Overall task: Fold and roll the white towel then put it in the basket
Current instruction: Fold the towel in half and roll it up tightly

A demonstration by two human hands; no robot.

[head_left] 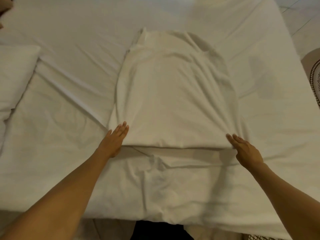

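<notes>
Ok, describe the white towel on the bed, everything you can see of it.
The white towel lies flat on the bed sheet, folded into a long panel running away from the person. It looks like soft, creased cloth, with wrinkles fanning out from its near corners. The near edge is straight and layered; the far end is uneven, its left corner slightly raised. The left hand presses the near left corner and the right hand the near right corner, both with open, flat fingers. It is not yet rolled.
</notes>
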